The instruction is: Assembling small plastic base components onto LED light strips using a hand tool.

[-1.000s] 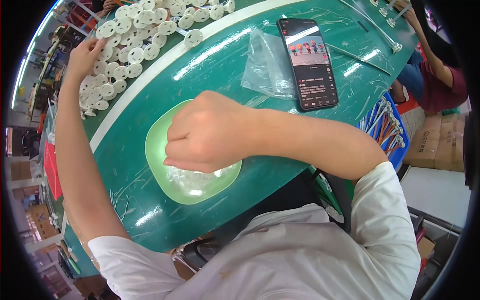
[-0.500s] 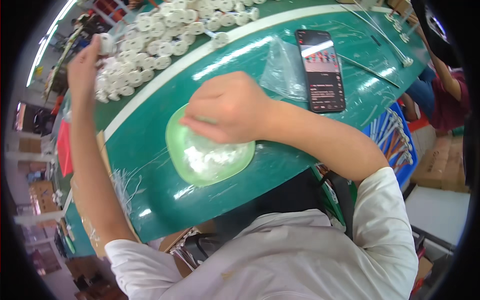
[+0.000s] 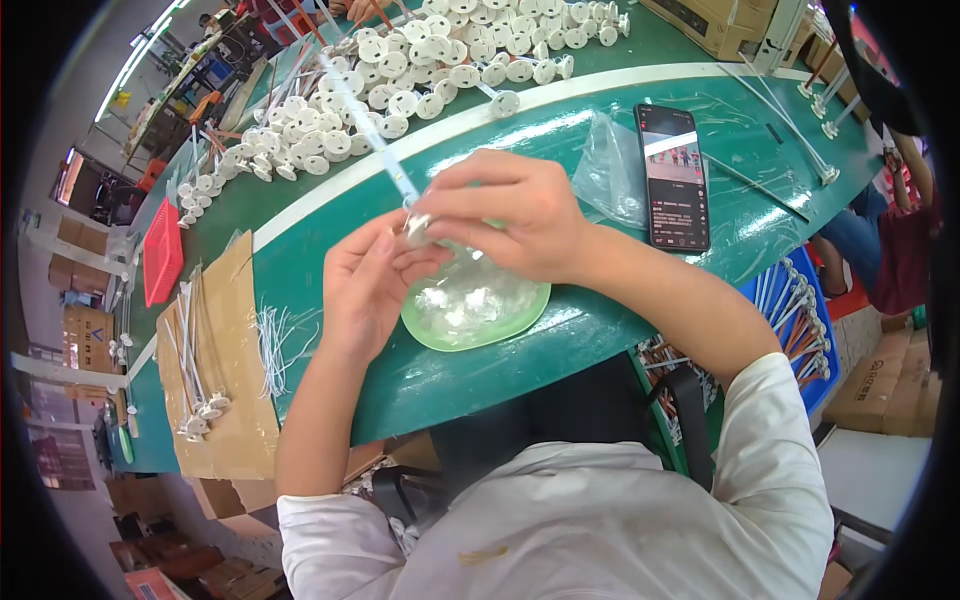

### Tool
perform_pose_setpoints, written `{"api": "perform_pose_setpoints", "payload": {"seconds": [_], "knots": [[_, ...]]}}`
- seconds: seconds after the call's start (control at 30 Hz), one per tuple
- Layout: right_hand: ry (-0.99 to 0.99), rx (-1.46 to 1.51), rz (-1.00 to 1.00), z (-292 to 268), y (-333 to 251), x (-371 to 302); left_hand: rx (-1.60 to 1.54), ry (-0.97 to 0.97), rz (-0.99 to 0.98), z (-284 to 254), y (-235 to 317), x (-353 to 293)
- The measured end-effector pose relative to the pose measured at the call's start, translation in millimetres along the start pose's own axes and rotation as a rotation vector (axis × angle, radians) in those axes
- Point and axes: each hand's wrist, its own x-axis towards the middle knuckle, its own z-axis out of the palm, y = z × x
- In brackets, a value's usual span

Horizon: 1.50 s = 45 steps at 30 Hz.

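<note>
Above a green bowl [image 3: 480, 345] of small clear shiny pieces, my two hands meet at the white round base of a long pale strip [image 3: 372, 130]. My left hand [image 3: 362, 275] is closed around the base from the left and below. Fingers of my right hand [image 3: 520, 215] pinch at the same end, where the strip joins the base. The strip tilts up and away to the far left. Anything small between my right fingertips is hidden.
Many white disc-ended sticks [image 3: 400, 70] lie heaped at the far side. A phone [image 3: 675, 180] and a clear plastic bag [image 3: 610, 170] lie to the right. Left are cardboard [image 3: 225, 370], white strands [image 3: 272, 350] and a red basket [image 3: 163, 255]. A blue crate [image 3: 815, 340] holds more sticks.
My left hand has come from the far heap to the bowl, bringing the disc-ended strip. My right hand has left the bowl's contents and taken hold at the strip's base.
</note>
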Motion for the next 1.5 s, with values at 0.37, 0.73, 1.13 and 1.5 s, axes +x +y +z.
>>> {"api": "perform_pose_setpoints", "payload": {"seconds": [0.37,0.73,1.13,1.5], "knots": [[0.025,-0.136,-0.242,9.3,-17.7,0.4,0.059,-0.103,-0.017,-10.8,1.3,-5.9],[-0.057,-0.100,-0.296,-1.1,-23.8,6.1,0.126,-0.093,0.046,-16.5,10.1,-8.6],[-0.101,-0.109,-0.289,-1.6,-25.3,7.3,0.038,-0.153,-0.020,-9.7,10.3,-11.3],[-0.055,-0.175,-0.322,-6.7,-30.6,2.8,0.113,-0.183,0.027,-4.3,8.3,-10.5]]}}
